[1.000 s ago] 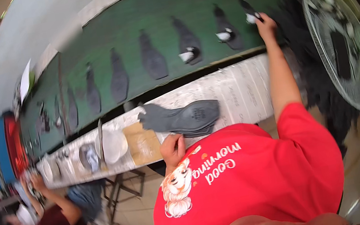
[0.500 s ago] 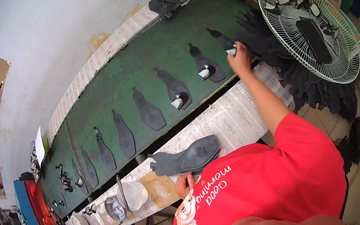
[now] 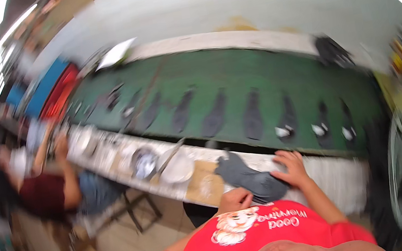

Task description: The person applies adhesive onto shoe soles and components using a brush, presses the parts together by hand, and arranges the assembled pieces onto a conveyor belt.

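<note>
Right hand (image 3: 291,167): opened wide, fingers spread, thumb side at the 3 o'clock edge of the stack (image 3: 259,178); nothing visibly grasped. Left hand (image 3: 237,200): fingers curled, set against the stack at 7 to 8 o'clock; grip on an edge or on nothing, impossible to tell.

Stack location: on the white-covered bench (image 3: 335,170), directly before the red shirt (image 3: 262,230).

Containers, outward from the stack toward 9 to 10 o'clock:
- Beyond the brown board (image 3: 206,183), white basin (image 3: 179,171); contents not discernible. Stick (image 3: 168,157) at its bowl-side rim.
- Next, bowl (image 3: 144,162), with pale, crumpled material inside.
- Farther out, white tub (image 3: 86,143); contents blurred.

Stack orientation: lying flat, long axis from 10 to 4 o'clock. Ragged, narrower end toward 10; broad end toward 4.

At 12 o'clock: green table (image 3: 254,62), with a row of dark pieces (image 3: 252,116), narrow tips mostly toward 12. White bits (image 3: 348,133) on the three rightmost.
</note>
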Demonstrator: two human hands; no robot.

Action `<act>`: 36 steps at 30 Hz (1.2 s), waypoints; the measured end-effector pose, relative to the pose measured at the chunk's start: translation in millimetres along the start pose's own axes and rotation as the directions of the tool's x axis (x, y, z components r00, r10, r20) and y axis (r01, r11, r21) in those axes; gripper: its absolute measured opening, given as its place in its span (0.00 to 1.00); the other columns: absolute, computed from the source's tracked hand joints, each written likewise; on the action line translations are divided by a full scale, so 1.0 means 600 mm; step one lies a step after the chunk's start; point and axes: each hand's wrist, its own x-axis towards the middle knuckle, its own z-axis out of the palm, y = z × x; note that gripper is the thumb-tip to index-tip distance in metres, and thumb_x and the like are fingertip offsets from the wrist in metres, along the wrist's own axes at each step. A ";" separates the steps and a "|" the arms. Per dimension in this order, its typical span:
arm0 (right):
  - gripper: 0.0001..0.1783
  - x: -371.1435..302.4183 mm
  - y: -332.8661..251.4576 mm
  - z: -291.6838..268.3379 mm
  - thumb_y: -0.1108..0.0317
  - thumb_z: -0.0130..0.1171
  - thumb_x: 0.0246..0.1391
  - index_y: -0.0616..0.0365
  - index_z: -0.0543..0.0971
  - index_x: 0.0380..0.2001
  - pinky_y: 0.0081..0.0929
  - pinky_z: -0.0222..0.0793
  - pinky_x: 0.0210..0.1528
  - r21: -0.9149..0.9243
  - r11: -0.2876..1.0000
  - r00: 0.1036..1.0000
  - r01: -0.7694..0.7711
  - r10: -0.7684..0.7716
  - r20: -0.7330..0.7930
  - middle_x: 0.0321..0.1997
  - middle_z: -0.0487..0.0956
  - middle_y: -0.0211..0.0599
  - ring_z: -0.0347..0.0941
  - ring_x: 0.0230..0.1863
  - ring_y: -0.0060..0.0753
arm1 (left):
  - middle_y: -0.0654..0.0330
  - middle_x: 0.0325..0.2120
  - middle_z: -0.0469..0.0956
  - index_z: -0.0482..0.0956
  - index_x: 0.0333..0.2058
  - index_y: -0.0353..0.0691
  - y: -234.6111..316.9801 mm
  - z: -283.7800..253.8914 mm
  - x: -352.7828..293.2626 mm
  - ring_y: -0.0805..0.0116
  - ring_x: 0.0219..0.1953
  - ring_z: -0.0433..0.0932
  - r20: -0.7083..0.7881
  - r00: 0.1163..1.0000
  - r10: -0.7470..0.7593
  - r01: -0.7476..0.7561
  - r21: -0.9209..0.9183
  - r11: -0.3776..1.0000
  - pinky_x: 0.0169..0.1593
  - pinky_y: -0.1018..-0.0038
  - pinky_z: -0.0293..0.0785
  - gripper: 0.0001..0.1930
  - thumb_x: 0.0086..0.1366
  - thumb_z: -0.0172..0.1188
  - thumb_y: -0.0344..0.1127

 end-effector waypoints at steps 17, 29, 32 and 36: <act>0.33 0.036 -0.111 0.052 0.60 0.70 0.38 0.60 0.73 0.49 0.40 0.64 0.51 0.083 0.978 0.960 0.193 -0.205 0.190 0.44 0.73 0.46 0.67 0.47 0.51 | 0.55 0.20 0.74 0.78 0.26 0.37 -0.028 -0.017 -0.001 0.57 0.25 0.76 0.183 0.971 0.151 -0.127 -0.137 0.982 0.28 0.67 0.70 0.08 0.58 0.62 0.36; 0.40 0.056 -0.138 0.008 0.55 0.75 0.30 0.67 0.72 0.46 0.42 0.68 0.47 -0.189 0.981 0.842 -0.038 0.133 0.522 0.43 0.75 0.56 0.72 0.46 0.57 | 0.56 0.19 0.73 0.77 0.25 0.38 -0.049 -0.013 -0.012 0.57 0.24 0.75 0.086 0.962 0.259 -0.238 -0.196 0.951 0.27 0.66 0.69 0.08 0.58 0.60 0.35; 0.35 0.046 -0.118 0.003 0.55 0.76 0.29 0.68 0.72 0.37 0.45 0.68 0.44 -0.113 0.993 0.867 0.044 0.018 0.498 0.36 0.76 0.55 0.72 0.41 0.59 | 0.56 0.19 0.72 0.76 0.25 0.39 -0.060 0.008 -0.018 0.57 0.24 0.75 0.086 0.960 0.267 -0.248 -0.184 0.951 0.27 0.65 0.68 0.08 0.57 0.59 0.36; 0.32 0.042 -0.133 -0.017 0.62 0.75 0.31 0.69 0.70 0.37 0.41 0.71 0.42 -0.118 0.988 0.823 -0.098 0.147 0.549 0.34 0.78 0.56 0.76 0.38 0.56 | 0.56 0.18 0.72 0.76 0.24 0.39 -0.049 0.009 -0.012 0.56 0.23 0.74 0.062 0.958 0.278 -0.268 -0.134 0.954 0.27 0.64 0.67 0.07 0.58 0.58 0.34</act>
